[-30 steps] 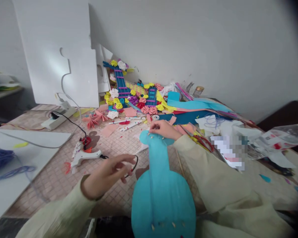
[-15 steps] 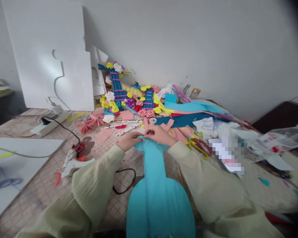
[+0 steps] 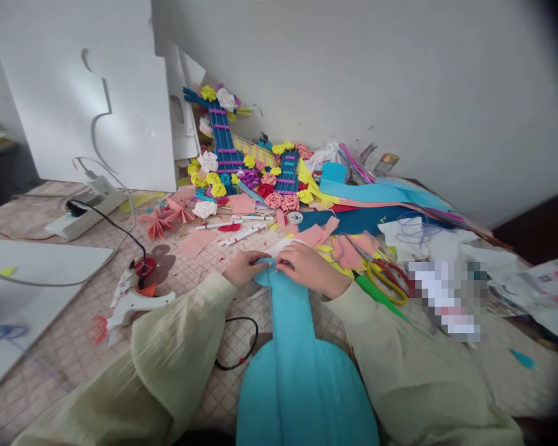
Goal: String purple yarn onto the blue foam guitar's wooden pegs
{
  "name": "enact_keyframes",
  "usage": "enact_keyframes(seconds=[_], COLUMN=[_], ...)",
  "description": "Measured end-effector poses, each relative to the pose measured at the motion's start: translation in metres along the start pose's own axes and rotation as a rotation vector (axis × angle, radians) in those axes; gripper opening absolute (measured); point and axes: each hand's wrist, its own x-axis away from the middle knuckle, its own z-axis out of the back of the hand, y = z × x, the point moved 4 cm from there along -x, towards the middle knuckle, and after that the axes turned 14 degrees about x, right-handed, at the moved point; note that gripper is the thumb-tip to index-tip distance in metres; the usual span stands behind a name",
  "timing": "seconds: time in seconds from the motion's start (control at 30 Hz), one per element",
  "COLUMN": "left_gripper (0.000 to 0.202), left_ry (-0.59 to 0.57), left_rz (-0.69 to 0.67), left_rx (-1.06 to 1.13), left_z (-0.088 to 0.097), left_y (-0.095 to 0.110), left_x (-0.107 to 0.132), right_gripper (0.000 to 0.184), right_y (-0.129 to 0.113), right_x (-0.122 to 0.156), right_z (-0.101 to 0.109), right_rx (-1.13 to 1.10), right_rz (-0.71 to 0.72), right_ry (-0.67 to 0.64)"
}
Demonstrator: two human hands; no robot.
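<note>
A turquoise guitar-shaped cutout (image 3: pixel 292 322) lies with its narrow neck pointing away from me and its round body close to me. My left hand (image 3: pixel 245 269) grips the left edge of its head end, thumb on top. Over the right side of that head my right hand (image 3: pixel 309 267) is bent, thumb and fingertips pinched together near small pale pegs. Whatever sits in that pinch is too small to make out. A thin dark line, perhaps a string, runs down the neck from the head.
Left of my arm stands a white glue gun (image 3: pixel 137 303), near a power strip (image 3: pixel 86 214). Decorated guitars with paper flowers (image 3: pixel 274 198) lean at the back. Scissors (image 3: pixel 385 279), markers (image 3: pixel 244 234) and pink paper scraps (image 3: pixel 198 243) lie around. A black cable loop (image 3: pixel 256 337) rests beside the cutout.
My right hand has come down from the head's top edge and shifted right, fingers now lower over the surface. The left hand keeps its hold. The view has tilted slightly.
</note>
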Motion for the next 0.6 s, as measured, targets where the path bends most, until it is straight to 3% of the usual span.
enact_keyframes(seconds=[0.23,0.6], left_gripper=[0.029,0.030], left_ry=[0.014,-0.026], left_rz=[-0.003,-0.060], left_rx=[-0.002,0.153], left_z=[0.000,-0.006], left_y=[-0.001,-0.004], left_x=[-0.001,0.000], right_gripper=[0.017,0.021], right_y=[-0.021,-0.036], right_x=[0.006,0.018], right_z=[0.004,-0.014], right_rx=[0.153,0.320], right_rz=[0.020,0.011], right_ry=[-0.033,0.008])
